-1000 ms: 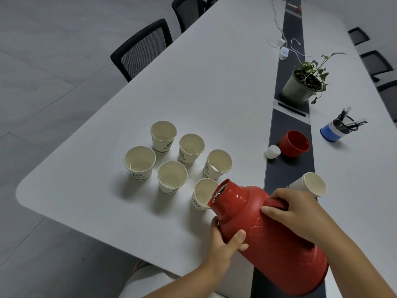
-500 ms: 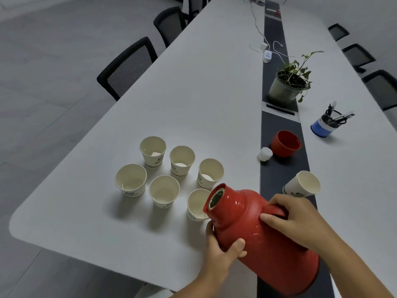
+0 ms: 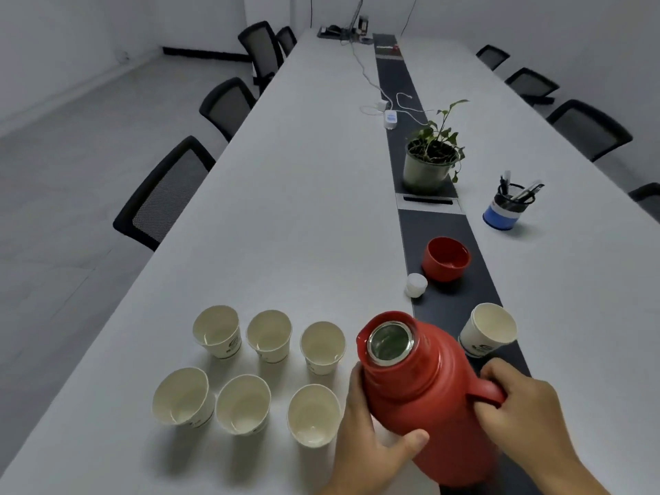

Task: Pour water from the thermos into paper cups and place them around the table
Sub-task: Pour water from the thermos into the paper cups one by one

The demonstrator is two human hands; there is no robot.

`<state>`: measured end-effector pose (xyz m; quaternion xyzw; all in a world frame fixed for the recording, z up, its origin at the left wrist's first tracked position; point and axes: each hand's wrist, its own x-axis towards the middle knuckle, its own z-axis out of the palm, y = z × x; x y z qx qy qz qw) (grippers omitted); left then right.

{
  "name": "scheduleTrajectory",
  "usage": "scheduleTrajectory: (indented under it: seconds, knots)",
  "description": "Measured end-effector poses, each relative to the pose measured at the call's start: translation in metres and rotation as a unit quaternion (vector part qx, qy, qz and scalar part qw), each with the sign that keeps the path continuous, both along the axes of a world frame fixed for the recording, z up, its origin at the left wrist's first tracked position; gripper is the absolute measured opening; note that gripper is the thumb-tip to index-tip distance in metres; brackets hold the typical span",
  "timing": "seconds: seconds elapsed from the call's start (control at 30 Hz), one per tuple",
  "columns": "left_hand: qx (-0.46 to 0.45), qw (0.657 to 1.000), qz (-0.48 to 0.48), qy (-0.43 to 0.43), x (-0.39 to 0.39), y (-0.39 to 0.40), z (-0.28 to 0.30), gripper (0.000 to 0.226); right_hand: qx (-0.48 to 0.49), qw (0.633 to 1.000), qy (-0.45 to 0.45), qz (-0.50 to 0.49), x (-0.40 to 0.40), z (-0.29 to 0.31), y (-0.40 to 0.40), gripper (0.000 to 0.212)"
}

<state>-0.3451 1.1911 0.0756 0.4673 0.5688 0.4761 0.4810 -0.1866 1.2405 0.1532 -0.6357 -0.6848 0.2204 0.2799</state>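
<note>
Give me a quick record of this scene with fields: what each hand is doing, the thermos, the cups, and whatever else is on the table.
left hand: grips thermos body from the side
right hand: holds thermos handle
thermos: red, open-mouthed, lifted and tilted
paper cups: six upright in two rows of three
seventh cup: apart, on the dark strip
red lid: on strip, open side up
white stopper: beside lid
also: potted plant, pen holder

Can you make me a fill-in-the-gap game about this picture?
1. The thermos is the colour ____.
2. Beside the thermos, ____ cups stand grouped in two rows.
3. The right hand grips the thermos by its ____.
4. The plant grows in a ____.

Missing words: red; six; handle; pot
</note>
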Motion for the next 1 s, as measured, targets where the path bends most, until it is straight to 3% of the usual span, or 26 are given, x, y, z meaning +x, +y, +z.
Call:
scheduleTrajectory:
  seconds: [0.1,0.2,0.3,0.4,0.57,1.0]
  knots:
    - [0.018,0.999,-0.023,0.043,-0.005,0.029,0.01,0.098,-0.007,0.998,0.043,-0.041,0.003,-0.003,0.019,0.025]
    - [0.048,0.996,-0.037,0.064,-0.014,0.065,0.019,0.097,-0.008,0.997,0.049,-0.063,0.0,-0.014,0.044,0.044]
    - [0.065,0.993,-0.024,0.1,-0.025,0.101,0.027,0.094,-0.014,0.995,0.085,-0.057,-0.012,-0.022,0.076,0.035]
    - [0.086,0.986,-0.023,0.144,-0.04,0.138,0.027,0.092,-0.019,0.988,0.141,-0.067,-0.025,-0.039,0.112,0.049]
    - [0.083,0.976,-0.032,0.2,-0.065,0.195,0.021,0.093,-0.021,0.971,0.22,-0.093,-0.049,-0.072,0.166,0.035]
    - [0.058,0.976,-0.012,0.209,-0.101,0.244,0.002,0.093,-0.013,0.978,0.203,-0.038,-0.087,-0.095,0.227,0.016]
